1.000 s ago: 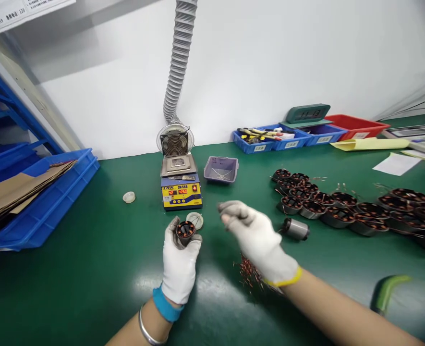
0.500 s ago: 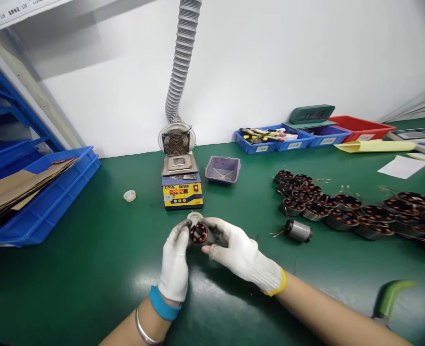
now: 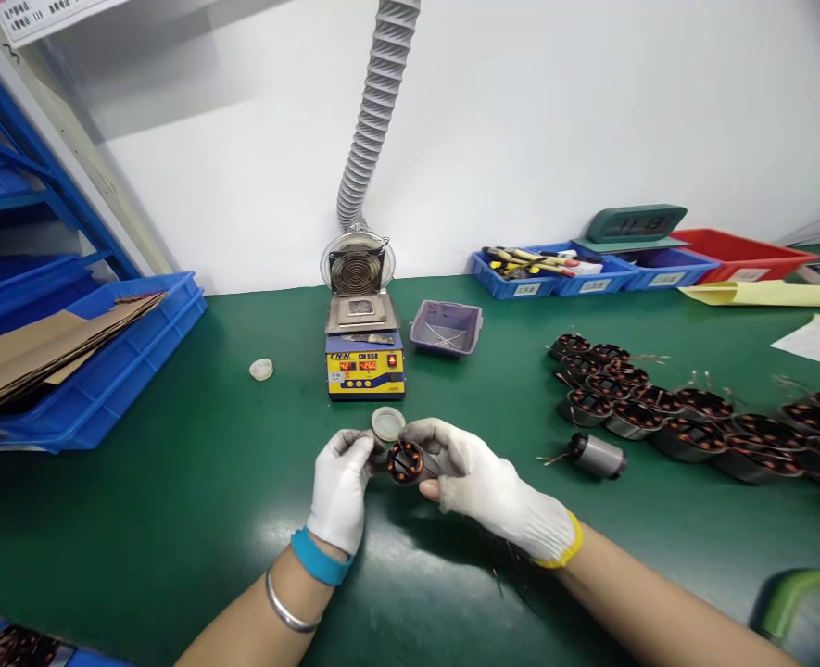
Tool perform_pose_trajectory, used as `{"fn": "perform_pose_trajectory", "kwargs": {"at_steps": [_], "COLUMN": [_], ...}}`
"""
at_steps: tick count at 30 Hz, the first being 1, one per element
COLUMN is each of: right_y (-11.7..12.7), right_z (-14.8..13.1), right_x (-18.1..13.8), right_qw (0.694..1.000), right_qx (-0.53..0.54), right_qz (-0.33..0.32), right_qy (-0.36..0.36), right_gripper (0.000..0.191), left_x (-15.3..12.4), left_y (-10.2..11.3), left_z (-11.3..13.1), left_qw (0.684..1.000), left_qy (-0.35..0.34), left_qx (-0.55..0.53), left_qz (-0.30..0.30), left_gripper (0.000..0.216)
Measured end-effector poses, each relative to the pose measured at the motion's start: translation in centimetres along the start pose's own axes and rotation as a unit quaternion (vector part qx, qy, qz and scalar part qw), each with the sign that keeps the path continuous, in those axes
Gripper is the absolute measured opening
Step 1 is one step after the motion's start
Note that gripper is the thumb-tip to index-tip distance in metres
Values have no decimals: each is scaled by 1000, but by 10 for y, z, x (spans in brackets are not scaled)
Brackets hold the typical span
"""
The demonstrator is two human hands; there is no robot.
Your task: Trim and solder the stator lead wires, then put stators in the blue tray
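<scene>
A motor stator [image 3: 405,462], a dark ring with copper windings, is held up over the green bench with its open end facing me. My right hand [image 3: 479,482], in a white glove with a yellow cuff, wraps around its right side. At the stator's left edge, my left hand [image 3: 342,491] has gloved thumb and fingers pinched together; whether they grip its wire leads is too small to tell. Just beyond the stator lies a small round pale dish [image 3: 388,423]. Behind that stands a yellow and blue solder pot [image 3: 366,371] with lit red digits.
Rows of stators [image 3: 694,435] and one silver cylindrical stator [image 3: 597,456] lie to the right. A purple bin [image 3: 446,329], a white cap [image 3: 260,370] and blue tool trays [image 3: 513,285] stand farther back. A blue crate [image 3: 124,371] holds cardboard at left. A green-handled tool [image 3: 791,597] sits lower right.
The view has shifted left, so things appear farther right. My left fingers have moved to the stator's left edge, and the pale dish beyond it shows more fully.
</scene>
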State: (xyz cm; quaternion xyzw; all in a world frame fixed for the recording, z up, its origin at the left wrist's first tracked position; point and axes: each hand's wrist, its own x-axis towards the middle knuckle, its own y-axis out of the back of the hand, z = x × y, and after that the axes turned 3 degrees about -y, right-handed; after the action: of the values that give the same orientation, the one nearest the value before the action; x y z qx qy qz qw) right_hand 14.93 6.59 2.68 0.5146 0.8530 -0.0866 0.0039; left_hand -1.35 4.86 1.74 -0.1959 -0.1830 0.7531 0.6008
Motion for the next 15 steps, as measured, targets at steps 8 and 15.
{"fn": "perform_pose_trajectory", "kwargs": {"at_steps": [8,15], "right_y": [24,29], "right_z": [-2,10], "right_x": [32,52], "right_qw": [992,966], "right_qx": [-48,-166], "right_qz": [97,147], "right_qy": [-66,-130], "right_gripper": [49,38], "left_x": [-5,-31], "left_y": [4,-3], "left_z": [-4,-33], "left_qw": [957,729], "left_qy": [-38,-137], "left_qx": [274,569], "left_qz": [-90,-355], "left_gripper": [32,25]}}
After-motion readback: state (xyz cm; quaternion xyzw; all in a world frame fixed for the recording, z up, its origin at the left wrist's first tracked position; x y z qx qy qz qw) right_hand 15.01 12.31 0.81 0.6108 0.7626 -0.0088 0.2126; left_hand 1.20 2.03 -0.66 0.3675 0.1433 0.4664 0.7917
